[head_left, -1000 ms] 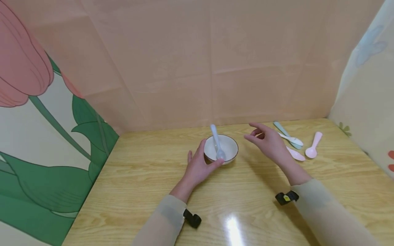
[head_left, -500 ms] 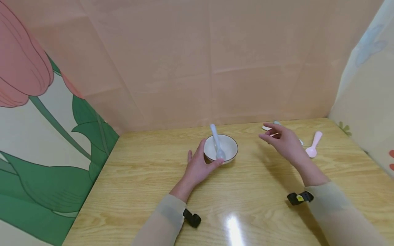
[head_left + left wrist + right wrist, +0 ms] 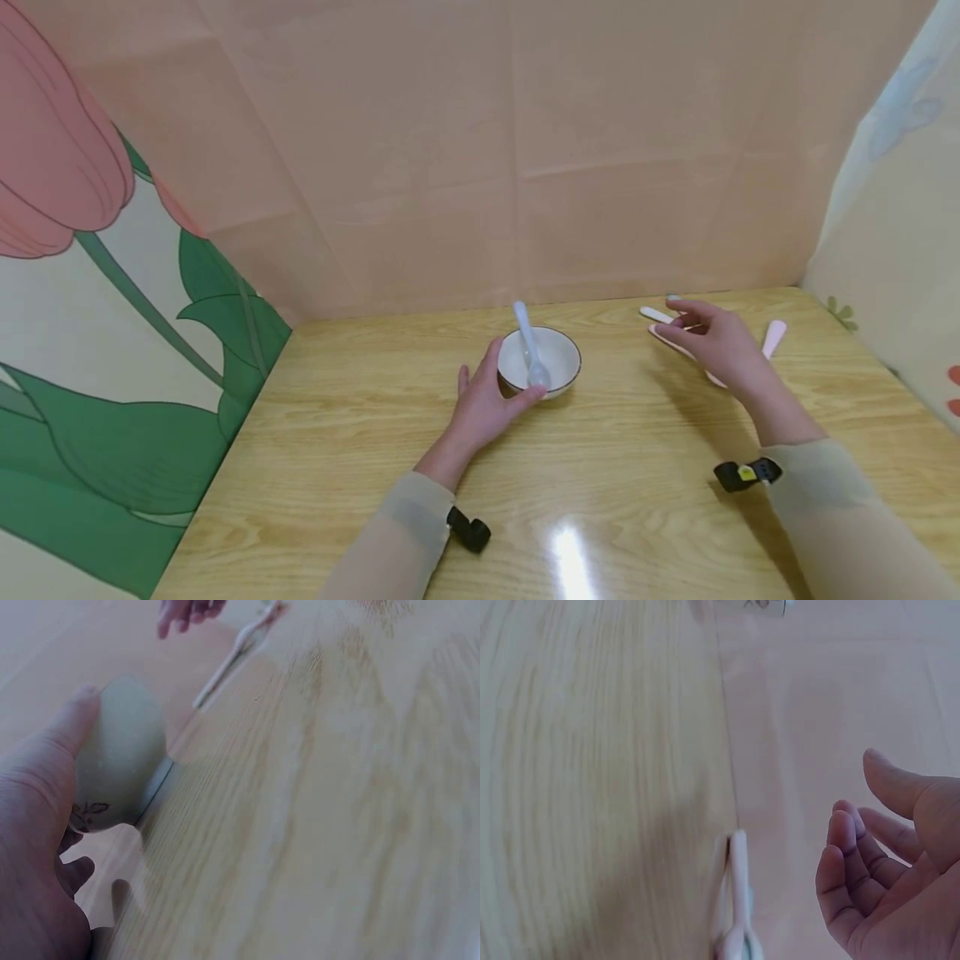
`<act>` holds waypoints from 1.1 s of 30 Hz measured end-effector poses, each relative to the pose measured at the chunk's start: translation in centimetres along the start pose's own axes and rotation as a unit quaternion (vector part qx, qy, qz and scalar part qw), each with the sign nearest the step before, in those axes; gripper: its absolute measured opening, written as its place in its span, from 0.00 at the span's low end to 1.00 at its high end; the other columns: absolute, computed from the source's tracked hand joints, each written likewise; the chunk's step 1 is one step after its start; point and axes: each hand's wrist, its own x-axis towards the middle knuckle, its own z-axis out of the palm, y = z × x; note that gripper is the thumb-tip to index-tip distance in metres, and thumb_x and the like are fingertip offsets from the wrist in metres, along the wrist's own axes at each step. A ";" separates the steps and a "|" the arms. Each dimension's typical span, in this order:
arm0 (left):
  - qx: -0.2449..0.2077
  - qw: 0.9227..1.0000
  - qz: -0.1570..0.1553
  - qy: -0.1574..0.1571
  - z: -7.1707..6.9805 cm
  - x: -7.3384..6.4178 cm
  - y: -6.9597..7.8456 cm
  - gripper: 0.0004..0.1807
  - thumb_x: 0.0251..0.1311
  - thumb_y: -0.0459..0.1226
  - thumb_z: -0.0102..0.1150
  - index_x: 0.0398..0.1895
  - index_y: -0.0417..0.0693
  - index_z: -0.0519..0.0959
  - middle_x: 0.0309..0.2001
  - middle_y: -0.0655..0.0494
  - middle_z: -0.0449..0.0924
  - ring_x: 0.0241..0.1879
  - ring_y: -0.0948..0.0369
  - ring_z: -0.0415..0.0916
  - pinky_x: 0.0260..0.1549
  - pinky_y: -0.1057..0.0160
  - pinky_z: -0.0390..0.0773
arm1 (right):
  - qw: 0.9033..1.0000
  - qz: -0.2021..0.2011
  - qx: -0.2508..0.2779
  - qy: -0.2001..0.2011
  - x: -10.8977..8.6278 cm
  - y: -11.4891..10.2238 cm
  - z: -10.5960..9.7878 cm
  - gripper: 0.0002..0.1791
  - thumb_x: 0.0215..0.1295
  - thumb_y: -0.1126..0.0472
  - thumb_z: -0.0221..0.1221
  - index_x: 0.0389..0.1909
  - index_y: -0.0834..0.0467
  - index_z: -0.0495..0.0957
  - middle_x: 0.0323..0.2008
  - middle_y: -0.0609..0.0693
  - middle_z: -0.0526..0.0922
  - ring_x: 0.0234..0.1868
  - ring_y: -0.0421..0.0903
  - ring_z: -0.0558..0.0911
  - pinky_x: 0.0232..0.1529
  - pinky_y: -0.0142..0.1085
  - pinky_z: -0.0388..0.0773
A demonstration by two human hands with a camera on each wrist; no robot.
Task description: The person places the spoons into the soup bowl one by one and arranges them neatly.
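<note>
My left hand [image 3: 486,408] grips a white bowl [image 3: 562,354] with a dark rim, thumb at the near rim and fingers round its left side. Inside leans a pale blue spoon [image 3: 527,333], its handle sticking out over the far rim. In the left wrist view, the bowl [image 3: 124,750] shows a floral mark on its outer wall. My right hand [image 3: 723,342] hovers over the spoons at the right, fingers loosely bent and holding nothing. It partly covers a white spoon [image 3: 655,315], a pink-white spoon [image 3: 671,341] and a green spoon [image 3: 672,297].
Another pink spoon [image 3: 776,333] lies right of the right hand, its bowl hidden behind the wrist. The wooden table [image 3: 337,450] meets a pink backdrop [image 3: 420,208] at its far edge. Printed panels stand left and right.
My right hand has moved right, away from the bowl and over the spoons, uncovering the white and pink-white handles. The left hand and bowl stay in place.
</note>
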 end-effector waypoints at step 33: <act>-0.001 1.000 0.018 0.006 0.0 0.2 -0.3 0.58 0.66 0.66 0.72 0.90 0.61 0.51 0.81 0.50 0.70 0.80 0.52 0.67 0.84 0.37 0.32 | 0.998 0.044 -0.038 -0.035 0.4 4.5 -0.3 0.36 0.82 0.47 0.65 0.76 0.69 0.73 0.59 0.66 0.86 0.57 0.58 0.80 0.49 0.35 0.72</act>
